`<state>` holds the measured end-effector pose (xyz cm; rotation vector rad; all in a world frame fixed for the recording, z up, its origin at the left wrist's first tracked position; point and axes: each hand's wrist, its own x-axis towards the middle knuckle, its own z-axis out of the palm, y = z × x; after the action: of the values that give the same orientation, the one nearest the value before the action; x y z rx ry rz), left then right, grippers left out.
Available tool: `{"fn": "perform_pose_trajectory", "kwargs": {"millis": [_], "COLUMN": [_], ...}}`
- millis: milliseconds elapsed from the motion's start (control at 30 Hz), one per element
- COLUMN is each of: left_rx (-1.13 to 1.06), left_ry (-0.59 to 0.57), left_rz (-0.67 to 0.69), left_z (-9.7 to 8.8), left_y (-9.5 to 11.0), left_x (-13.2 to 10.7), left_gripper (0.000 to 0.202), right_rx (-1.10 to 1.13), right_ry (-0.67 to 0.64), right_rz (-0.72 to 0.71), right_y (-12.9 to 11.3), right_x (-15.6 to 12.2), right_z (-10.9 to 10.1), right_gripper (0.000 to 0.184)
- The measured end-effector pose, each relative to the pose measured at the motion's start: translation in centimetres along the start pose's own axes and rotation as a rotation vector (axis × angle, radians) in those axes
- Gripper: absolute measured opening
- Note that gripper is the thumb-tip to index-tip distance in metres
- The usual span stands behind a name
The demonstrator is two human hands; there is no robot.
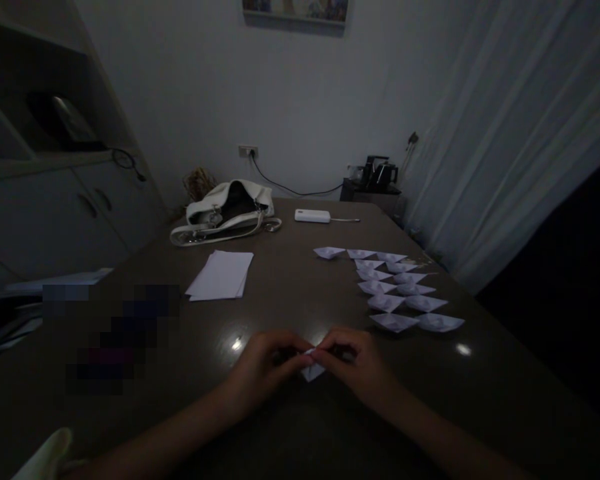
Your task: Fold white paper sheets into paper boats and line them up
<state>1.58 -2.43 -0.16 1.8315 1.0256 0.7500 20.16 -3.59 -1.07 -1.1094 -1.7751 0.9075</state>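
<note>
Just above the dark tabletop, near its front, a small folded piece of white paper (pixel 313 371) is pinched between both hands. My left hand (pixel 267 365) grips its left side with thumb and fingertips. From the right, my right hand (pixel 357 365) pinches it the same way, and the fingertips of the two hands meet at its top. The fingers cover much of the upper part; a pointed lower corner shows. To the right stand several folded white paper boats (pixel 394 323) in rows. A stack of white paper sheets (pixel 221 275) lies to the left, beyond my left hand.
A white handbag (pixel 230 203) rests at the table's far left. Near the far edge lies a white power bank (pixel 313 216) with a short cable. Behind the table, a black kettle (pixel 384 175) stands on a small cabinet. A pale curtain (pixel 485 133) hangs along the right.
</note>
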Motion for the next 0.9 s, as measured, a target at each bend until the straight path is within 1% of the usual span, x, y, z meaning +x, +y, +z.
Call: {"fn": "perform_pose_trajectory", "kwargs": {"millis": [100, 200, 300, 367, 467, 567, 667, 767, 900], "left_rx": [-0.075, -0.135, -0.185, -0.227, -0.311, -0.387, -0.369, -0.342, -0.381], "left_ry": [0.086, 0.159, 0.209, 0.223, 0.286, 0.371, 0.401, 0.418, 0.439], "left_rz": [-0.024, -0.047, 0.001, 0.031, 0.034, -0.008, -0.035, 0.028, 0.098], "left_z": [0.1, 0.5, 0.7, 0.7, 0.4, -0.1, -0.6, -0.8, -0.8], "left_y": [0.0, -0.1, 0.0, 0.1, 0.0, -0.2, -0.7, -1.1, -1.6], "left_x": [0.0, -0.2, -0.4, -0.3, -0.1, 0.2, 0.5, 0.8, 0.9], "left_gripper": [0.020, 0.020, 0.019, 0.018, 0.015, 0.013, 0.015, 0.015, 0.012], "right_rx": [-0.011, -0.024, -0.015, 0.004, 0.041, 0.067, 0.061, -0.013, -0.102], "right_ry": [0.002, 0.060, 0.106, 0.131, 0.178, 0.221, 0.239, 0.258, 0.219], "right_rz": [-0.046, -0.123, -0.191, -0.203, -0.176, -0.086, -0.017, -0.030, -0.042], "right_y": [-0.3, -0.6, -0.9, -1.1, -1.0, -0.6, -0.3, 0.0, 0.0], "right_x": [0.0, -0.2, -0.3, -0.3, -0.3, -0.1, 0.0, 0.1, 0.2], "right_z": [0.1, 0.3, 0.3, 0.2, -0.1, -0.4, -0.8, -1.3, -2.0], "right_gripper": [0.020, 0.019, 0.017, 0.016, 0.013, 0.011, 0.011, 0.008, 0.008]}}
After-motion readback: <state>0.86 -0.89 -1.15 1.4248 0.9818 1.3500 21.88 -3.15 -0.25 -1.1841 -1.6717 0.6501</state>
